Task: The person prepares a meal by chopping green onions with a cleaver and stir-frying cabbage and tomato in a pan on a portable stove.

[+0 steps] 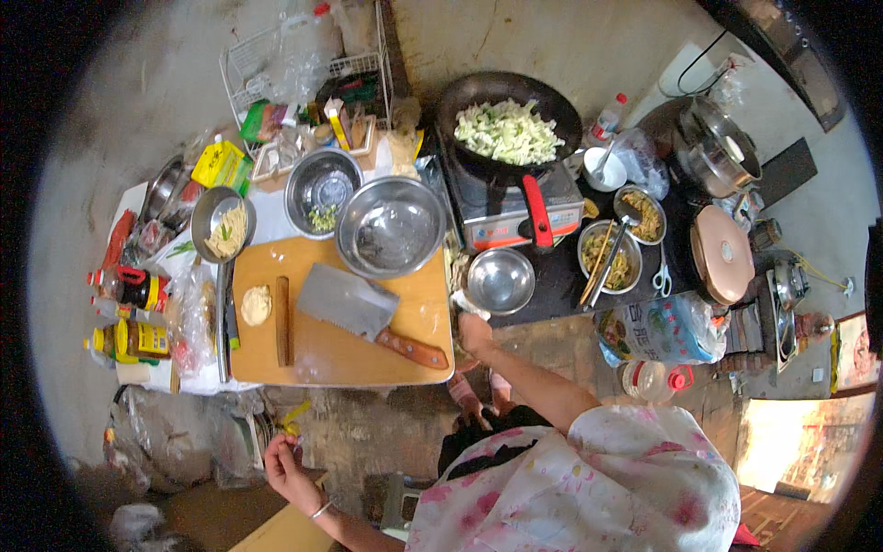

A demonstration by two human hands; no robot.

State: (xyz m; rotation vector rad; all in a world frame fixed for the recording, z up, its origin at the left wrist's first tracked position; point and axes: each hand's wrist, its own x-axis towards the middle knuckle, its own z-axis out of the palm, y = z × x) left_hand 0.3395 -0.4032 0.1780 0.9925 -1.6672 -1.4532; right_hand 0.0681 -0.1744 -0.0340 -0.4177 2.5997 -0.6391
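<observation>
My right hand (477, 335) is at the counter's front edge, beside the right side of the wooden cutting board (262, 359). Its fingertips meet a crumpled white cloth (472, 303); the grip itself is hidden. Below the board, my left hand (286, 468) hangs with curled fingers, near a small yellow object (293, 417). Whether it holds anything is unclear. On the board lie a cleaver (352, 303) with a wooden handle, a short rolling pin (283, 321) and a flattened piece of dough (256, 306). A small steel bowl (501, 281) stands just above my right hand.
A wok (452, 96) of chopped cabbage (510, 132) sits on a portable stove (483, 224), its red handle (537, 207) towards me. Steel bowls (391, 226) overlap the board's back edge. Food bowls (610, 257), scissors (662, 276) and a pink lidded appliance (724, 254) stand right; bottles (141, 338) crowd the left.
</observation>
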